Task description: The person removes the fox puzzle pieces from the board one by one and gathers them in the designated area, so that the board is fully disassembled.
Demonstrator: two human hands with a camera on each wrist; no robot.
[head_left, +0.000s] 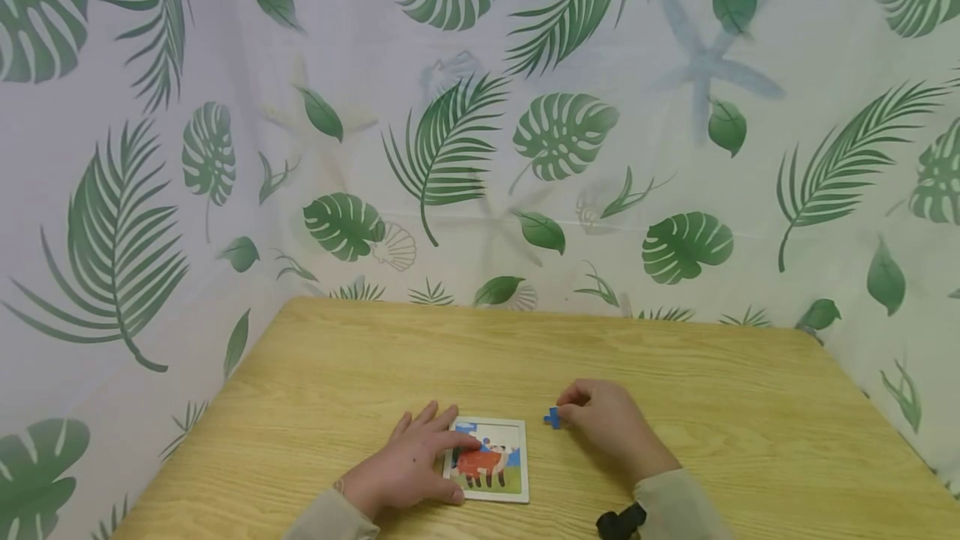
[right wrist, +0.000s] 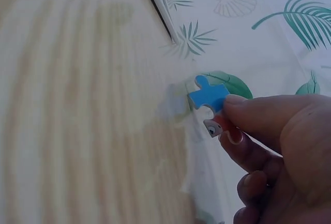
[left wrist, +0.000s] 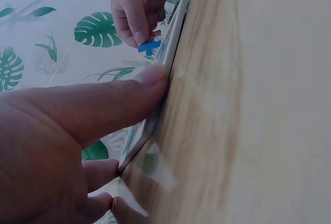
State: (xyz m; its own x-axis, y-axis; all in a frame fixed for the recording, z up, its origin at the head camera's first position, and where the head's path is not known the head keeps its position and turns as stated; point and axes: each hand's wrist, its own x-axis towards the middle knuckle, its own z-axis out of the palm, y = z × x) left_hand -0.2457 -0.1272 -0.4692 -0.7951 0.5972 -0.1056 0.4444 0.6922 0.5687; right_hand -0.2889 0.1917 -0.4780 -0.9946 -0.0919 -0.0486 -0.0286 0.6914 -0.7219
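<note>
A square jigsaw puzzle in a white frame (head_left: 491, 497) lies on the table, its picture a red and white animal on green grass. My left hand (head_left: 412, 458) is spread over the puzzle's left side. Its index finger lies across the picture, and the thumb (left wrist: 150, 76) presses the frame's near edge. To the right of the puzzle, my right hand (head_left: 607, 423) pinches a blue jigsaw piece (right wrist: 209, 95) between thumb and fingers, just above the table. That piece also carries some red and a small drawn eye. Pale backing shows in the puzzle's upper part.
The wood-grain table (head_left: 360, 357) reaches back to a white curtain (head_left: 465, 182) printed with green leaves, which also runs along both sides. A black watch-like band (head_left: 621, 522) is on the right wrist, by the sleeve.
</note>
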